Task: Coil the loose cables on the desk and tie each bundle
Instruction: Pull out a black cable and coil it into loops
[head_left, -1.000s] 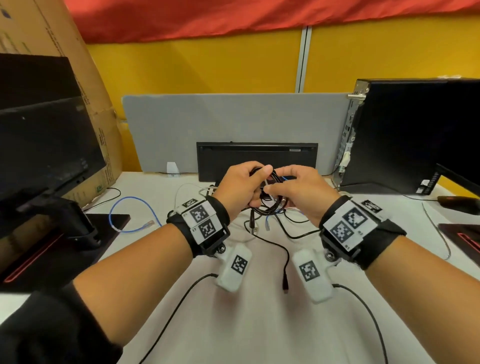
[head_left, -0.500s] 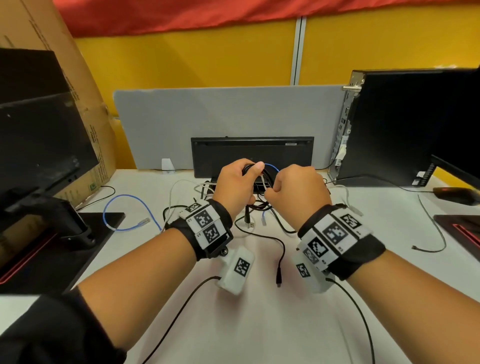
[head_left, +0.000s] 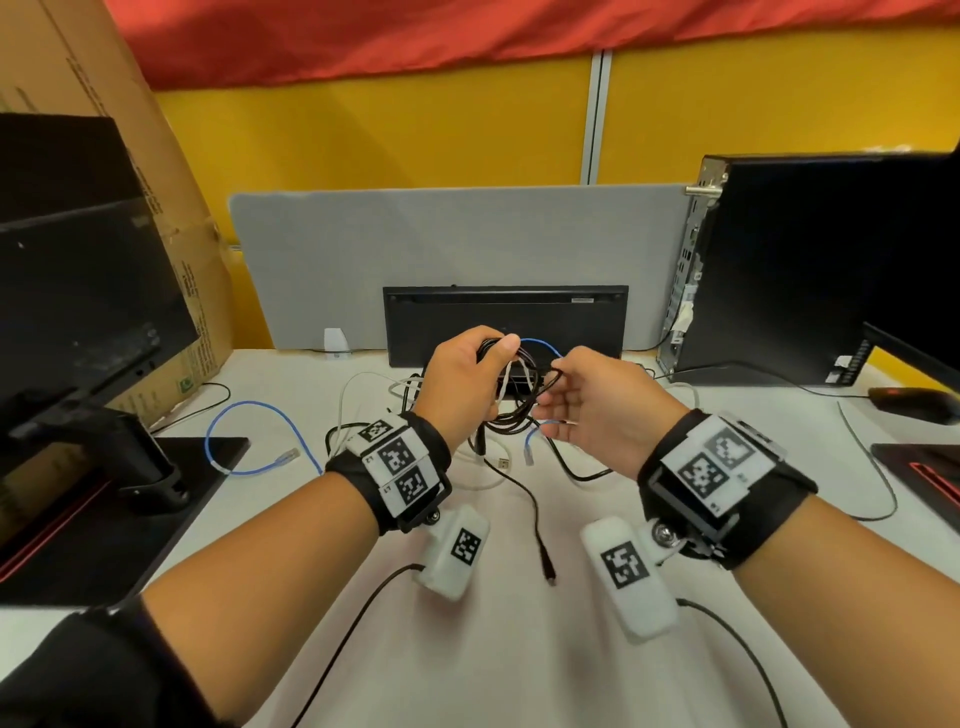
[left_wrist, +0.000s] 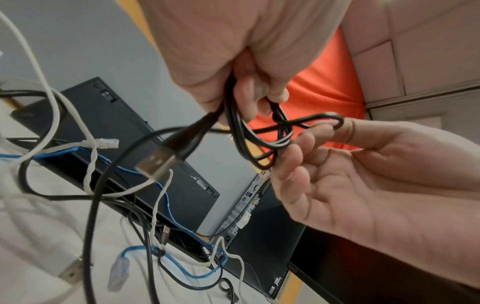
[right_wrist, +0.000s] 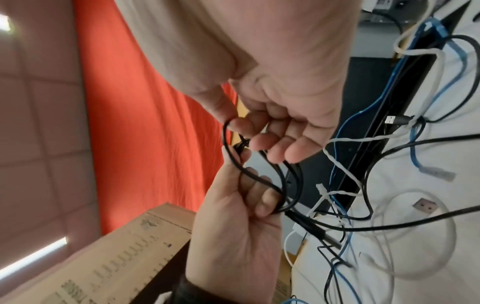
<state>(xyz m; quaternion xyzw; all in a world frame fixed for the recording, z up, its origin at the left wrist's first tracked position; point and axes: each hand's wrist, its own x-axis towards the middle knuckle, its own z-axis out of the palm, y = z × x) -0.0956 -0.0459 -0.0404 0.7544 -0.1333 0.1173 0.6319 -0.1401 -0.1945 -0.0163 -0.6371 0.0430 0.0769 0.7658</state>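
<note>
The left hand (head_left: 464, 383) was raised above the middle of the table (head_left: 509, 649), its fingers (left_wrist: 249, 96) curled tight round several loops of a black cable (left_wrist: 262, 142). The right hand (head_left: 597, 410), at three o'clock of the left and almost touching it, pinched one loop of that cable between thumb and forefinger, while its other fingers (left_wrist: 291, 181) hung loosely bent below the coil. From the left fist a USB plug (left_wrist: 155, 162) stuck out toward seven o'clock, and the free tail of the black cable dropped to the table and ran toward six o'clock, ending in a small plug (head_left: 548, 574). Under the hands lay a tangle of other cables: a blue cable (head_left: 244, 431) looped out at nine o'clock, and a white cable (head_left: 358, 395) wound beside it; which strands crossed which was hard to tell. At twelve o'clock a keyboard (head_left: 506, 322) stood on edge against a grey screen (head_left: 457, 249). A computer case (head_left: 810, 265) stood at two o'clock and a monitor (head_left: 78, 291) at ten o'clock.
</note>
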